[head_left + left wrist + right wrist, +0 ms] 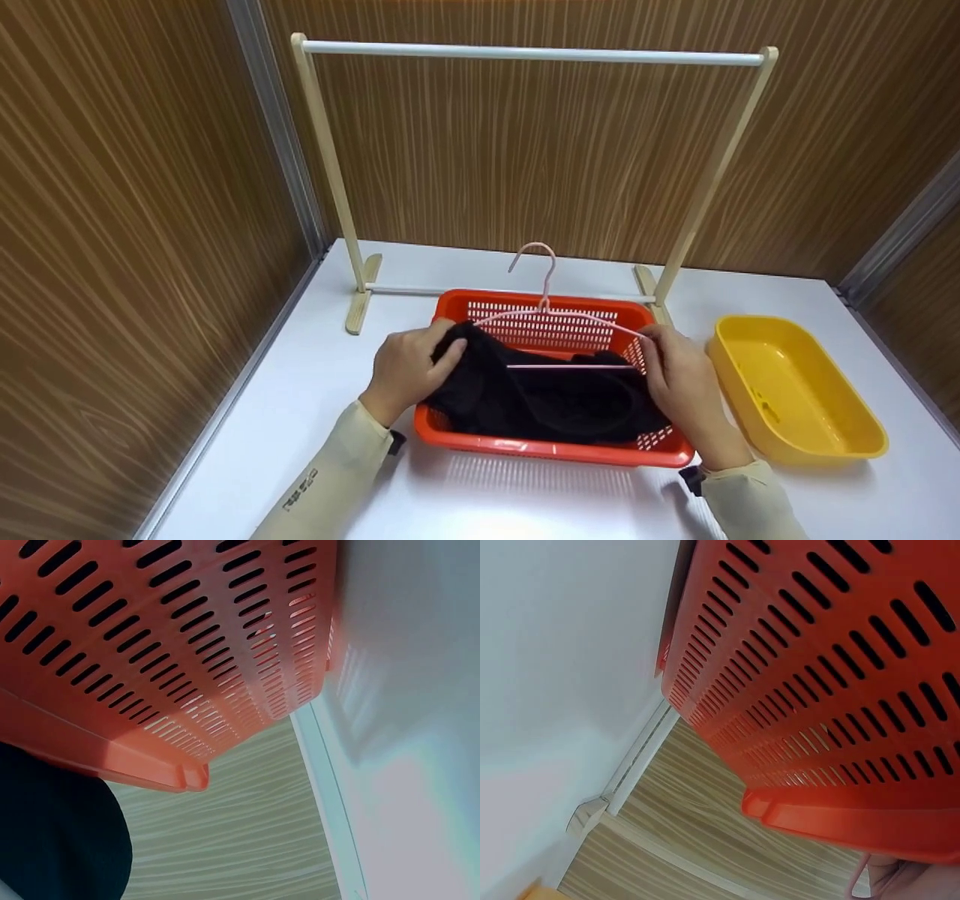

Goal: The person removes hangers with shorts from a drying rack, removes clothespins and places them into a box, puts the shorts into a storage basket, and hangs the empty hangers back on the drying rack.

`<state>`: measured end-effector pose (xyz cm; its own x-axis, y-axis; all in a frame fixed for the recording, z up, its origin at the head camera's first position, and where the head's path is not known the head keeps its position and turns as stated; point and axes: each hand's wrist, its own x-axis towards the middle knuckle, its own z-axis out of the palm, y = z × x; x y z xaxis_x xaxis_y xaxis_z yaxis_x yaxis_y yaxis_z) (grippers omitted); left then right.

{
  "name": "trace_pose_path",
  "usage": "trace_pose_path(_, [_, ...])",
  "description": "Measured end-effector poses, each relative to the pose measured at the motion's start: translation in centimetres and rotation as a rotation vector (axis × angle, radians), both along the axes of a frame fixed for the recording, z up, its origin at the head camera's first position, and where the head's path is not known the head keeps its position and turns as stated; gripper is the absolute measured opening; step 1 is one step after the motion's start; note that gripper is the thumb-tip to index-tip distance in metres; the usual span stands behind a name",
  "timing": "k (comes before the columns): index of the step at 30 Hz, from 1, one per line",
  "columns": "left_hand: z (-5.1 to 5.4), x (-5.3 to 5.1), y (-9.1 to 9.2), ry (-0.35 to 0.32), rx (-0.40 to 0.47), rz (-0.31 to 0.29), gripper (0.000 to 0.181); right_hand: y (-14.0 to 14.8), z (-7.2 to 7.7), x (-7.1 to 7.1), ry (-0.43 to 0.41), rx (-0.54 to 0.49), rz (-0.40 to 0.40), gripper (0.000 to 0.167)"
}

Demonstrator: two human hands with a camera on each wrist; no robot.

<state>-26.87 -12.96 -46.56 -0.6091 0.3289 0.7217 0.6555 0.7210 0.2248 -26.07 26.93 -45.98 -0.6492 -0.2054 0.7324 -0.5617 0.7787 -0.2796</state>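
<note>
A pink clothes hanger (547,306) stands hook-up over a red perforated basket (517,448). Black clothing (555,405) lies in the basket, and its left part covers the hanger's left shoulder. My left hand (409,367) grips the cloth at that shoulder, thumb on top. At the other end, my right hand (681,375) pinches the bare right corner of the hanger. The hanger's lower bar passes over the cloth on the right and disappears under it on the left. In the left wrist view, dark cloth (60,832) hangs past the basket rim. What kind of garment it is cannot be told.
Behind the basket stands a rack with a white top rail (525,52) and wooden posts. A yellow tray (795,375) sits to the right on the white table (300,390). Wood-patterned panels (510,165) enclose the back and sides.
</note>
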Motion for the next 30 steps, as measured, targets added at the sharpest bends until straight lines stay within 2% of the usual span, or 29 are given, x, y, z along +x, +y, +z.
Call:
trace_pose_path(6, [0.2, 0.1, 0.16, 0.008, 0.006, 0.01, 0.02, 0.05, 0.02, -0.1, 0.019, -0.019, -0.006, 0.011])
trace_pose_path(17, [-0.07, -0.03, -0.02, 0.002, -0.004, 0.011, 0.018, -0.13, -0.31, -0.2, -0.02, -0.044, -0.004, 0.015])
trace_pose_path(25, [-0.47, 0.44, -0.21, 0.001, 0.01, 0.011, 0.018, -0.3, -0.56, -0.06, -0.003, -0.059, 0.011, 0.019])
trace_pose_path(30, [-0.11, 0.15, -0.03, -0.003, 0.005, 0.007, 0.019, -0.21, -0.49, 0.01, 0.004, -0.066, -0.01, 0.016])
